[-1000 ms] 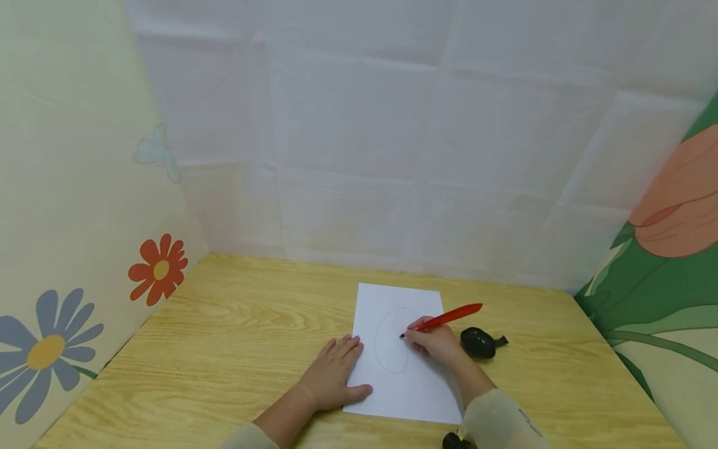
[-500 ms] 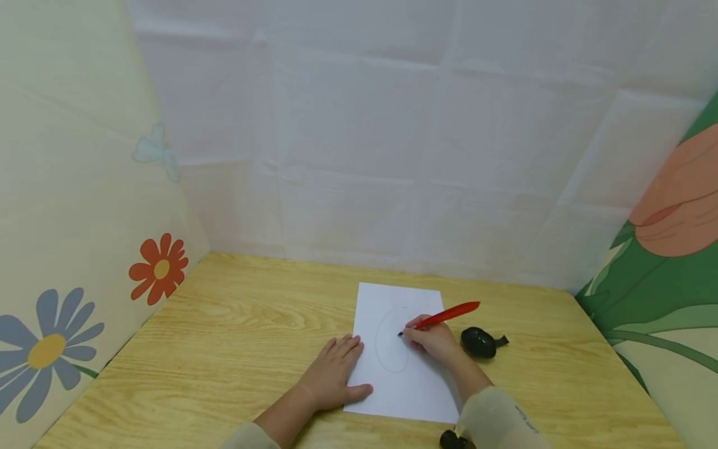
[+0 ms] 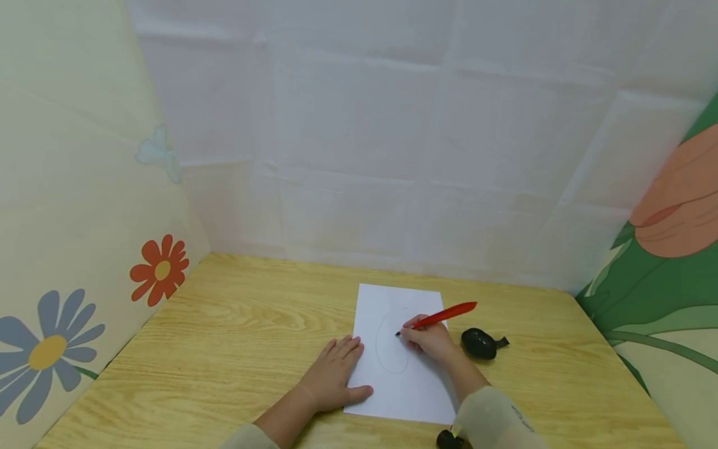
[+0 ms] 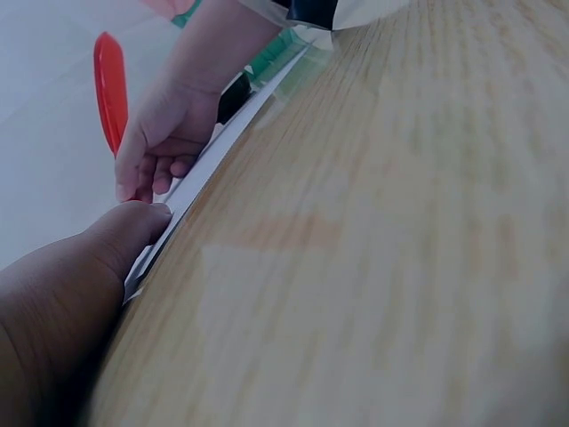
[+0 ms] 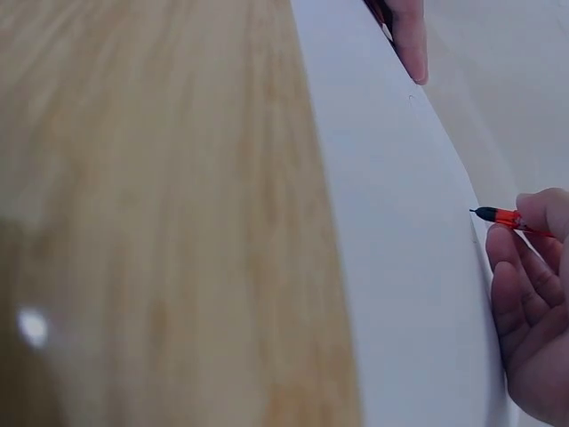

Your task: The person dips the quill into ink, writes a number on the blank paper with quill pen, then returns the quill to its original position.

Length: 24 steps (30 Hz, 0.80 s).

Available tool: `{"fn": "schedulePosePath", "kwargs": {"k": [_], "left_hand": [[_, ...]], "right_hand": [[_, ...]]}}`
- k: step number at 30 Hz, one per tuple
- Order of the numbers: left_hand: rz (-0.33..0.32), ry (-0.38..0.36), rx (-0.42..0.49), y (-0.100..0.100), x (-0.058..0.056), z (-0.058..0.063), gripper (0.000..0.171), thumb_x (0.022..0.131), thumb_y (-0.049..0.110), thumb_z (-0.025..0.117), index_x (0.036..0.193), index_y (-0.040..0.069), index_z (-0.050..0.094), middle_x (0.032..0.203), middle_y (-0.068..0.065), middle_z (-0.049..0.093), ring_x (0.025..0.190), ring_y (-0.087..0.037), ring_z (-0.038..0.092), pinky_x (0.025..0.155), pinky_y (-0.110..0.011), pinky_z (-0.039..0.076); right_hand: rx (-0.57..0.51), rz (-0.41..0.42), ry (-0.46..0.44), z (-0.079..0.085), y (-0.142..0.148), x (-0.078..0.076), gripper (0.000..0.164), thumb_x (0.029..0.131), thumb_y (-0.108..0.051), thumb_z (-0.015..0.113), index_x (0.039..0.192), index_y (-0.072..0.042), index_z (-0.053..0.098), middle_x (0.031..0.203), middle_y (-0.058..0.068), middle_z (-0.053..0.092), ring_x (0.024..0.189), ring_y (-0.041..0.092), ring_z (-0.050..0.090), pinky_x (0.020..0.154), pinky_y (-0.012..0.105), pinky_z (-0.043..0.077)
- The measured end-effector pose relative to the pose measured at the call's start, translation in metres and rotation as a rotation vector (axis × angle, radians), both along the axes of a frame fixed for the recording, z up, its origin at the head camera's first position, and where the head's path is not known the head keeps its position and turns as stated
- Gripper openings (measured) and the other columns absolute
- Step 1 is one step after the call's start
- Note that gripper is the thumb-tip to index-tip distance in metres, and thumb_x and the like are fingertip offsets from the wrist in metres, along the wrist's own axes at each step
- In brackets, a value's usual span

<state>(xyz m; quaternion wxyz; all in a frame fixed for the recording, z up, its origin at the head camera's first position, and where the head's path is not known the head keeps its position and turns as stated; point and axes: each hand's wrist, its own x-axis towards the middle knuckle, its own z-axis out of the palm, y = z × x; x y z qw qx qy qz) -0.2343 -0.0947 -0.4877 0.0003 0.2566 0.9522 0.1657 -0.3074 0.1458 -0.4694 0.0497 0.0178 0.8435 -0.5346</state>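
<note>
A white sheet of paper [image 3: 415,393] lies on the wooden table, with a faint thin oval outline drawn on it. My right hand [image 3: 434,342] pinches a red pen [image 3: 449,313] between thumb and fingers, its dark tip down at the paper inside the oval. In the right wrist view the black tip of the pen [image 5: 487,213] points at the sheet [image 5: 391,222]. My left hand [image 3: 332,377] rests flat with fingers spread, fingertips and thumb over the paper's left edge. From the left wrist, its thumb [image 4: 124,231] shows at the sheet's edge.
A glossy black oval object [image 3: 478,343] with a short tab sits on the table [image 3: 252,330] right of the paper. Another small dark object [image 3: 449,439] lies by the right sleeve [image 3: 493,418]. A white cloth wall [image 3: 348,137] closes the back, with flower-printed cloths at both sides.
The pen tip has shifted slightly left and up across the paper, my right hand moving with it. My left hand has stayed in place.
</note>
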Motion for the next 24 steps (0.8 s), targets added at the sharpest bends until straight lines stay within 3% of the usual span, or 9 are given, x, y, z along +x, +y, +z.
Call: {"fn": "schedulePosePath", "kwargs": {"k": [24], "left_hand": [[-0.001, 0.003, 0.009, -0.0002, 0.0010, 0.0010, 0.087, 0.087, 0.063, 0.056, 0.147, 0.001, 0.042, 0.156, -0.013, 0.039, 0.147, -0.031, 0.031, 0.122, -0.052, 0.021]], "right_hand": [[-0.018, 0.004, 0.002, 0.0006, -0.0090, -0.0025, 0.014, 0.085, -0.017, 0.074, 0.093, -0.006, 0.069, 0.063, 0.000, 0.062, 0.057, 0.014, 0.053, 0.055, 0.023, 0.046]]}}
